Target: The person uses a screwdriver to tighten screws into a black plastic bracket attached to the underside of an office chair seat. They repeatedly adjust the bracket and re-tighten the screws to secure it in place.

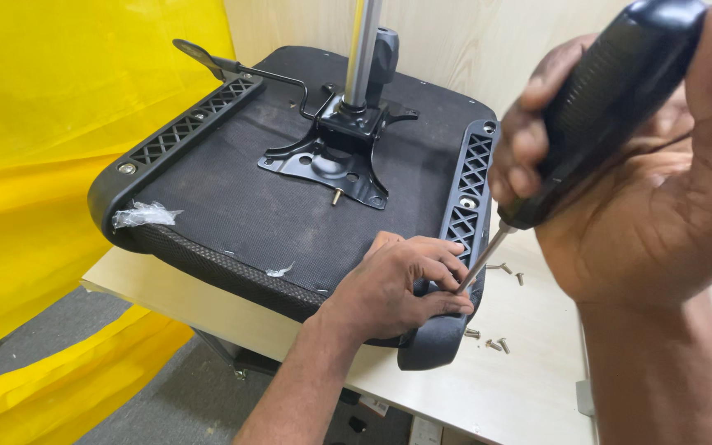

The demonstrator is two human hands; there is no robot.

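Note:
An upturned black office chair seat point(232, 206) lies on a pale table point(496, 379), its metal mounting plate point(331, 161) and chrome gas column point(363, 49) pointing up. My right hand point(661, 206) grips the black handle of a screwdriver point(595, 107), whose thin shaft slants down to the black armrest bracket point(467, 194) at the seat's right edge. My left hand point(401, 288) rests on the seat's near right corner, fingers curled around the screwdriver tip where it meets the bracket.
Several loose screws point(496, 342) lie on the table beside the seat. Yellow fabric point(43, 165) hangs at the left and spills onto the grey floor. A black lever point(208, 59) sticks out at the seat's far side. Bits of clear plastic point(143, 215) cling to the seat edge.

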